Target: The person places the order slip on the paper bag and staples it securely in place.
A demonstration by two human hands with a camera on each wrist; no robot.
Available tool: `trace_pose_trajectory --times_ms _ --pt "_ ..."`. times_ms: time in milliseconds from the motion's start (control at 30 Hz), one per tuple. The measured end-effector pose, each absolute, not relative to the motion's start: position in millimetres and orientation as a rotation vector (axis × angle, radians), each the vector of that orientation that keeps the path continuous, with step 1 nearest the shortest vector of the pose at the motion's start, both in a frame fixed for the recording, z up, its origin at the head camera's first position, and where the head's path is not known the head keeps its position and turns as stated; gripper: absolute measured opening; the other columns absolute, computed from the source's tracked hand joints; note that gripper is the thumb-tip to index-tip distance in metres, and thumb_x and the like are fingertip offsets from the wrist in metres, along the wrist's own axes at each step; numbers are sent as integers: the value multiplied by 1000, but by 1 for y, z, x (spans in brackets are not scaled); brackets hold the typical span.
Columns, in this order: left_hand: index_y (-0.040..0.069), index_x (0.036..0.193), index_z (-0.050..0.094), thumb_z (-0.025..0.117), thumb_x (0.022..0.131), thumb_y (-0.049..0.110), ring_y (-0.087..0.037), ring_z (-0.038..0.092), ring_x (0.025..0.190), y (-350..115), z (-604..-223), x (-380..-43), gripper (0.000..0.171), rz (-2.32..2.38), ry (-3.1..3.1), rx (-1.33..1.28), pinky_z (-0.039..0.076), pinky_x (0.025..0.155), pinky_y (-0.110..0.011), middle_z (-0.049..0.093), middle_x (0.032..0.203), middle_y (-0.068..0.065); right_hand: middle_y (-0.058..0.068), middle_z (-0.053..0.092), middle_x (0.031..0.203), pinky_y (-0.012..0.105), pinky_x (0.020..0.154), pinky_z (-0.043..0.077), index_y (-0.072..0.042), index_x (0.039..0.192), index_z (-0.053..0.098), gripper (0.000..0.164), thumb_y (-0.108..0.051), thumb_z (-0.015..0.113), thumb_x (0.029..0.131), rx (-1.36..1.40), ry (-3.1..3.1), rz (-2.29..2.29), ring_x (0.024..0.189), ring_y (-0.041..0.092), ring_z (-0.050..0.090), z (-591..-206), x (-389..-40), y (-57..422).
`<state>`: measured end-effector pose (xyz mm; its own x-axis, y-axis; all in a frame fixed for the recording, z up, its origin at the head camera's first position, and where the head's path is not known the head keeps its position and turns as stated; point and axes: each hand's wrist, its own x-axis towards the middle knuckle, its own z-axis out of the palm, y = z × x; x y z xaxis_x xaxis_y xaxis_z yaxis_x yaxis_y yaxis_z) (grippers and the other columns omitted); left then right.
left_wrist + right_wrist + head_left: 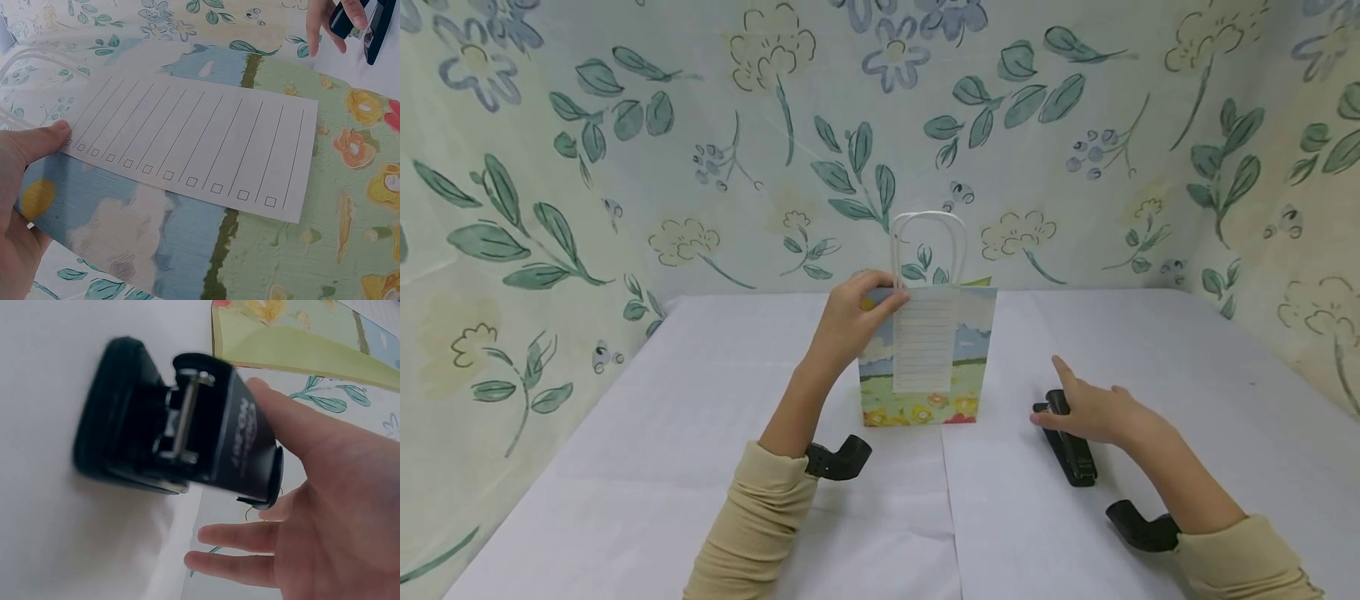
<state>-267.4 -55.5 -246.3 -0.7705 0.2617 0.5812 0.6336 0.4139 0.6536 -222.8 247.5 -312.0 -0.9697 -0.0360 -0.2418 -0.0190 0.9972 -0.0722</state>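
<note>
paper bag (880, 392): one, upright on the bench (625, 500), printed with sky, grass and flowers; what is inside is hidden.
list sheet (923, 350): one, white, lying against the bag's front; ruled lines, with eleven small boxes showing in the left wrist view.
left hand (850, 321): grip narrow, pinching the sheet and the bag's top edge between thumb and fingers.
stapler (1078, 462): one, black, on the bench right of the bag; pale lettering reads "no", the figures after it blurred.
right hand (1097, 412): grip wide around the stapler, fingers extended; cannot tell whether they touch it.
</note>
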Motion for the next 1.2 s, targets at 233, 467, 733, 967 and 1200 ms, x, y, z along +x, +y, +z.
trace_pose_trajectory --times_ms 233,467,733,967,1200 --pt "9 103 61 61 87 26 -15 58 90 -56 -247 -267 23 -1306 -2281 -767 52 76 -30 61 103 -3 38 31 134 72 93 21 10 140 8 114 -70 53 73 -24 2848 -115 119 55 34 -313 -223 249" --pt "9 104 61 60 88 25 -15 58 89 -55 -245 -267 24 -1296 -2288 -769 52 75 -29 61 104 -4 40 32 132 70 89 28 12 138 8 113 -68 55 74 14 2813 -134 115 55 39 -311 -221 249" --pt "9 104 61 60 88 25 -15 58 88 -55 -244 -266 23 -1300 -2288 -765 53 74 -29 61 103 -4 42 41 121 61 84 40 17 132 16 108 -64 58 74 42 2779 -180 105 51 47 -310 -219 249" --pt "10 105 61 60 88 25 -15 58 89 -55 -244 -266 23 -1300 -2293 -756 53 74 -29 61 104 -3 37 50 111 56 78 45 19 126 23 98 -57 59 77 -12 2809 -166 93 43 54 -309 -218 250" --pt "9 105 61 60 88 26 -15 58 89 -55 -246 -267 24 -1298 -2300 -753 53 74 -29 61 104 -4 35 51 110 51 73 46 18 126 24 80 -42 56 85 -35 2799 -202 88 38 54 -310 -218 248"
